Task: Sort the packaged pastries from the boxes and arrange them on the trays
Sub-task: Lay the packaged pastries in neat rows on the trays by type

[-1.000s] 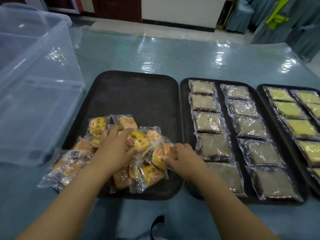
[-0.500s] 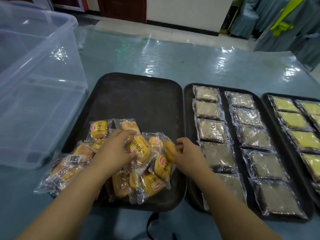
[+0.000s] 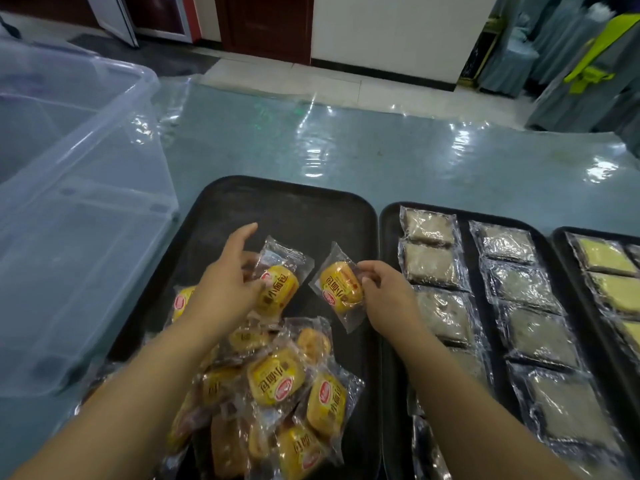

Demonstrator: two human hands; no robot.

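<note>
A heap of yellow packaged pastries (image 3: 277, 386) lies on the near half of the left black tray (image 3: 294, 206). My left hand (image 3: 225, 289) holds one yellow pastry pack (image 3: 278, 289) above the tray's middle, index finger stretched forward. My right hand (image 3: 384, 292) pinches the wrapper edge of a second yellow pack (image 3: 341, 287) just right of the first. The far half of this tray is bare.
A clear plastic bin (image 3: 79, 209) stands at the left on the blue-green table. The middle tray (image 3: 388, 223) holds two rows of brown wrapped cakes (image 3: 433, 268). A third tray (image 3: 561, 237) at the right edge carries yellow-green wrapped cakes (image 3: 606, 258).
Both hands have lifted out of the heap and moved forward, each now carrying one yellow pack over the tray's middle. The camera has tilted up and closer.
</note>
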